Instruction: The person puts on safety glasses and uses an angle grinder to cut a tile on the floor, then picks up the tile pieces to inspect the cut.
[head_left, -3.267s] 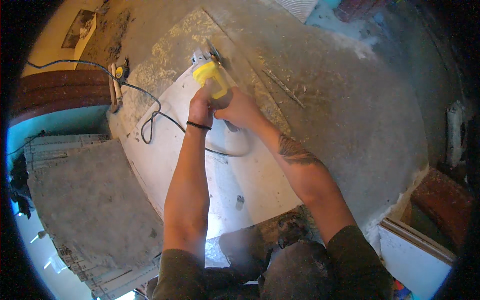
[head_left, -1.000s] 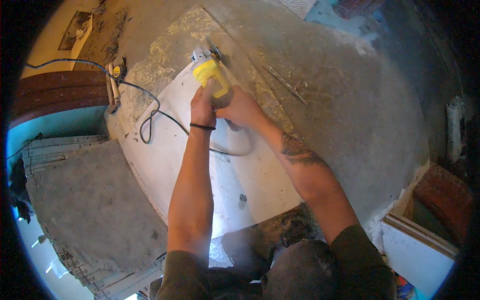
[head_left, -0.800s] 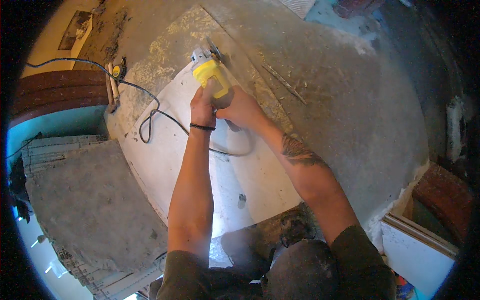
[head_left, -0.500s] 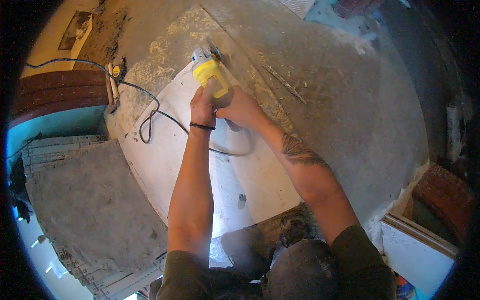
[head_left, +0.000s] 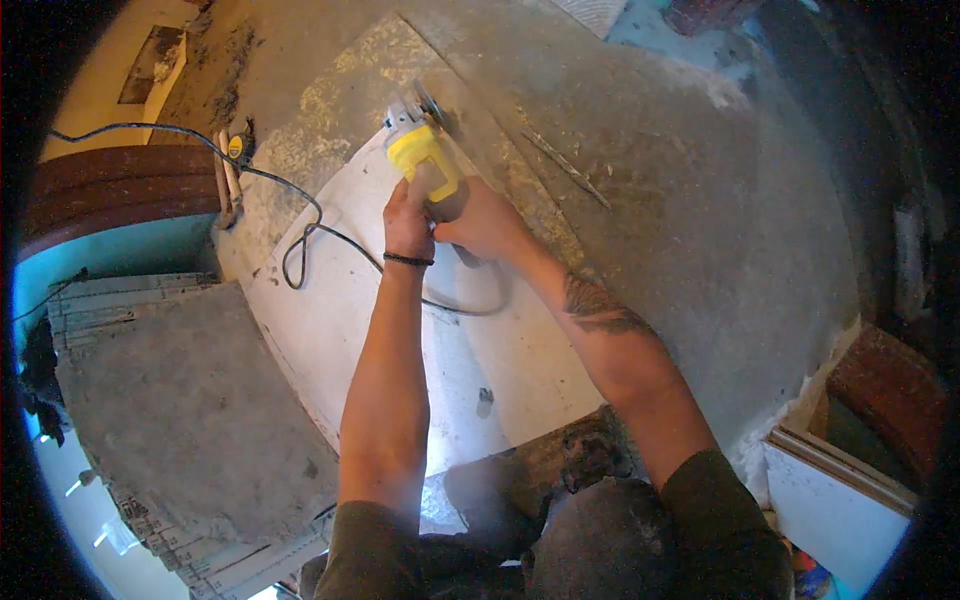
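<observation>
A yellow angle grinder is gripped by both my hands, its metal head and dark disc pointing away from me. My left hand is closed round its body from the left, a dark bracelet at the wrist. Wrapped round the rear of the body from the right is my right hand. Below the disc lies a large white board or slab, the disc being near its far edge. A black power cord loops over the slab to the left. Whether the disc touches the slab I cannot tell.
A hammer and a yellow tape measure lie at the far left. A grey slab on stacked boards stands at the near left. A thin splintered strip lies on the dusty floor. Reddish-brown curved edges flank both sides.
The whole view has shifted very slightly. Both hands keep the grinder in almost the same place over the slab's far edge.
</observation>
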